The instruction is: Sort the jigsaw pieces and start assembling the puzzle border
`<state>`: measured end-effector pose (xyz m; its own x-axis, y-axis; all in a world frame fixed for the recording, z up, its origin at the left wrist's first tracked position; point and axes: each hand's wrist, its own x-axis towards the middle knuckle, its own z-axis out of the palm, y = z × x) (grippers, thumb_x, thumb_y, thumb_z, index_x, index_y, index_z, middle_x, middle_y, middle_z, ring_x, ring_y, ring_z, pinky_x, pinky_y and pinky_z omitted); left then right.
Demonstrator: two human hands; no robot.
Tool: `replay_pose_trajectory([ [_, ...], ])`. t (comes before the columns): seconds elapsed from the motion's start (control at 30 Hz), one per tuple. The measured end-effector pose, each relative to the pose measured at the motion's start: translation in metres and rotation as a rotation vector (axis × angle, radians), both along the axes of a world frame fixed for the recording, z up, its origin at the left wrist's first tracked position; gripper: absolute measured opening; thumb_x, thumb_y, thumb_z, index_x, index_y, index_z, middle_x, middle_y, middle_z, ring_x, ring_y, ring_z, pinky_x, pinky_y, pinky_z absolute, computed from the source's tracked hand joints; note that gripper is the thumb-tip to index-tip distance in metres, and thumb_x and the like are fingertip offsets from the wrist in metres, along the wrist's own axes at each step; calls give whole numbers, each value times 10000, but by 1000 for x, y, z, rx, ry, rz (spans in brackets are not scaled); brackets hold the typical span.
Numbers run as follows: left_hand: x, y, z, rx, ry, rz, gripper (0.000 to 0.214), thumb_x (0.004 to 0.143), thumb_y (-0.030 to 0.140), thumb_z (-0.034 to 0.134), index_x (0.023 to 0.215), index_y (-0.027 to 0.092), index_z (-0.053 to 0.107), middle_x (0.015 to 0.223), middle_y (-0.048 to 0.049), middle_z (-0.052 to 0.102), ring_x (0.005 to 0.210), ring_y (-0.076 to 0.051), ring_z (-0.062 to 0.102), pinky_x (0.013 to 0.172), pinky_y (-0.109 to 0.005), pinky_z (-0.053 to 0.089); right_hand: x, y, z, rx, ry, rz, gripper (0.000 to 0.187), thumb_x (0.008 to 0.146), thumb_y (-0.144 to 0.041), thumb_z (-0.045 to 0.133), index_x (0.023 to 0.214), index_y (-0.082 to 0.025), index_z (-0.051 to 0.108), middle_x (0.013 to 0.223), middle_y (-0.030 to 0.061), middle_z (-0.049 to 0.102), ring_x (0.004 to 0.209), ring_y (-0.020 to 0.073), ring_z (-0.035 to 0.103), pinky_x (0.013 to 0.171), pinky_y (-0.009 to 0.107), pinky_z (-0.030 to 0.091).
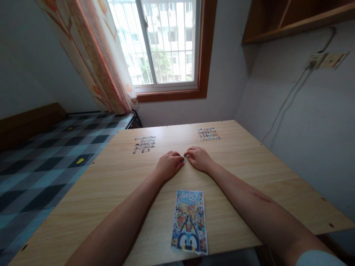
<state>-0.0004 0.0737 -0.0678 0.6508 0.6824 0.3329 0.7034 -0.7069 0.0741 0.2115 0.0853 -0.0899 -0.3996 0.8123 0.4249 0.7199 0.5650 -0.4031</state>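
Note:
Small joined jigsaw pieces [183,159] lie on the wooden table [227,177], between my two hands. My left hand [170,164] is closed at their left side, its fingertips pressed together on them and partly covering them. From the right, my right hand [198,158] reaches in with curled fingers, and its thumb and index fingertip pinch at the upper edge of the same pieces. How many pieces are there is hidden by the fingers. Nearer to me, between my forearms, a printed Bluey picture sheet [190,221] lies flat with cartoon dogs on it.
Loose jigsaw pieces [144,144] are spread at the table's far left. Rows of more pieces [208,134] lie at the far right. A bed with a checked cover [63,147] stands left of the table. A cable [285,99] hangs down the right wall.

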Motion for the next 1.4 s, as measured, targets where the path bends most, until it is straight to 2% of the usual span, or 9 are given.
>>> replay_pose_trajectory([
  [0.43, 6, -5, 3, 37, 40, 24, 266, 965, 364, 542, 945, 234, 773, 960, -65, 739, 889, -224, 626, 805, -360, 509, -1, 2, 0, 4, -8, -3, 224, 876, -163, 612, 984, -253, 786, 1059, 34, 747, 1015, 215, 644, 948, 349, 453],
  [0.67, -3, -2, 0, -15, -125, 93, 243, 954, 343, 545, 990, 232, 759, 978, -54, 744, 895, -207, 651, 823, -345, 511, 0, 1, 0, 6, 18, 10, 232, 878, -162, 612, 1005, -257, 781, 1066, 33, 747, 1017, 211, 644, 945, 344, 458],
  [0.87, -18, 9, -3, -53, -189, 172, 238, 933, 333, 558, 918, 221, 768, 916, -59, 733, 848, -203, 649, 808, -340, 512, 2, 3, -1, -6, 60, 23, 242, 868, -146, 602, 997, -254, 776, 1054, 25, 753, 1017, 206, 653, 961, 341, 463],
  [1.07, -19, 10, -3, -74, -176, 62, 224, 927, 331, 590, 898, 242, 793, 934, -57, 745, 879, -196, 646, 848, -340, 509, 2, 6, -3, -31, 117, -18, 315, 864, -145, 602, 1133, -236, 737, 1093, 49, 755, 1030, 211, 660, 978, 354, 466],
  [1.23, -17, 9, -2, -68, -147, 25, 239, 938, 355, 596, 900, 244, 805, 944, -60, 752, 881, -199, 636, 855, -344, 501, 3, 7, -3, -23, 104, 8, 228, 885, -207, 612, 1051, -247, 763, 1066, 38, 759, 1021, 213, 658, 961, 350, 466],
  [1.4, -16, 11, -3, -80, -156, 25, 246, 939, 376, 594, 913, 256, 807, 967, -56, 749, 893, -196, 639, 877, -345, 495, 7, 9, -5, -32, 85, -4, 209, 906, -259, 615, 1052, -250, 765, 1078, 44, 755, 1008, 206, 658, 949, 345, 467],
])
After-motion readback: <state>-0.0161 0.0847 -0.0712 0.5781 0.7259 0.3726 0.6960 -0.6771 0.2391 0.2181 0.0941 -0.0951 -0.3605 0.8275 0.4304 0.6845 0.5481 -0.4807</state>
